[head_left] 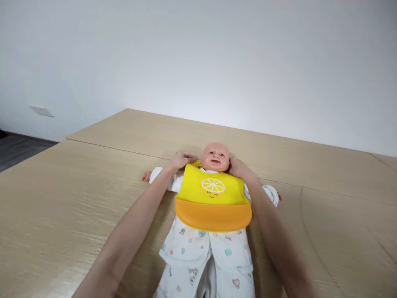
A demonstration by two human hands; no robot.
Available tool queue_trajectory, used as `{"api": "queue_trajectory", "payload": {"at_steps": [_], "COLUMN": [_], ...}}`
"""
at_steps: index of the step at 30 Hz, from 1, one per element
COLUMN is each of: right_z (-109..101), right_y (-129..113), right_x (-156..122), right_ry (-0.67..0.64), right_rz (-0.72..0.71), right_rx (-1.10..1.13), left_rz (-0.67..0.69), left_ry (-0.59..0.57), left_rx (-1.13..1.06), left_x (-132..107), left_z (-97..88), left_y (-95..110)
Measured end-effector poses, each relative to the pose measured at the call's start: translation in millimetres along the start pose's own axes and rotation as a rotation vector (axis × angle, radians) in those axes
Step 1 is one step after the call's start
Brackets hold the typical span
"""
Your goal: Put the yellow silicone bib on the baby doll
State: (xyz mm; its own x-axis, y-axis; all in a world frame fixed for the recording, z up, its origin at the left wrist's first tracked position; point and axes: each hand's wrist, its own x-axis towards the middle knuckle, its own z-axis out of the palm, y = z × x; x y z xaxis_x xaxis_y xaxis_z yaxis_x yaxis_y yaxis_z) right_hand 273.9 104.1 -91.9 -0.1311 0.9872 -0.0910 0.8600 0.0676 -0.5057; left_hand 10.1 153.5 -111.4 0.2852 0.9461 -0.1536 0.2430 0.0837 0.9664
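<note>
A baby doll (pixel 215 156) lies on its back in a white printed outfit (pixel 186 244), arms spread out. Over its chest is a yellow bib (pixel 214 186) with a white citrus-slice print and an orange catch pocket (pixel 214 216). At the doll's neck, my left hand (pixel 182 159) pinches the bib's yellow strap (pixel 197 163), which has small holes in it. On the other side of the neck is my right hand (pixel 238 167), its fingers curled in by the doll's head. The fingertips there are partly hidden, and whatever they hold cannot be made out.
The doll rests on a light wooden table (pixel 77 198) with seams across its top. Behind the table stands a plain pale wall (pixel 198 62) with a white wall plate (pixel 41 110) at left. Dark flooring (pixel 21 149) shows beyond the left edge.
</note>
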Motion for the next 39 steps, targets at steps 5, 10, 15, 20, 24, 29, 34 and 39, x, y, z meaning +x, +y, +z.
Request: {"api": "queue_trajectory", "payload": {"at_steps": [5,10,15,20,24,29,34,39], "right_z": [-33.4,-66.5,-50.4,-24.1,-19.5,-12.0,3.9,17.8], "right_y": [-2.3,-27.5,-90.2,-126.4,-132.9,-139.4,-144.0,-147.3], "right_x": [-17.5,-53.5,-125.6,-178.6,-183.6,-183.6,-190.9,-190.8], "right_ry": [-0.132,0.012,-0.14,-0.239,-0.228,-0.163,0.175,0.145], "right_rz": [0.052,0.134,-0.263,-0.42,-0.483,-0.614,-0.78,-0.783], "right_rx": [-0.081,-0.285,-0.348,-0.555,-0.671,-0.818,-0.798,-0.774], "left_rz": [-0.006,-0.041,0.003,0.001,-0.021,-0.037,0.041,0.081], "left_ry": [0.027,-0.028,-0.12,-0.098,-0.069,-0.059,-0.033,-0.051], "left_rx": [0.057,0.14,0.083,0.071,0.069,0.062,0.074,0.105], "left_x": [-3.4,-10.8,-7.6,-1.0,-5.4,-10.7,-1.9,-4.5], "left_z": [-1.8,-9.8,-10.5,-7.9,-2.7,1.9,1.3,1.9], "left_y": [5.8,20.7,16.3,5.2,9.3,15.2,7.7,9.6]}}
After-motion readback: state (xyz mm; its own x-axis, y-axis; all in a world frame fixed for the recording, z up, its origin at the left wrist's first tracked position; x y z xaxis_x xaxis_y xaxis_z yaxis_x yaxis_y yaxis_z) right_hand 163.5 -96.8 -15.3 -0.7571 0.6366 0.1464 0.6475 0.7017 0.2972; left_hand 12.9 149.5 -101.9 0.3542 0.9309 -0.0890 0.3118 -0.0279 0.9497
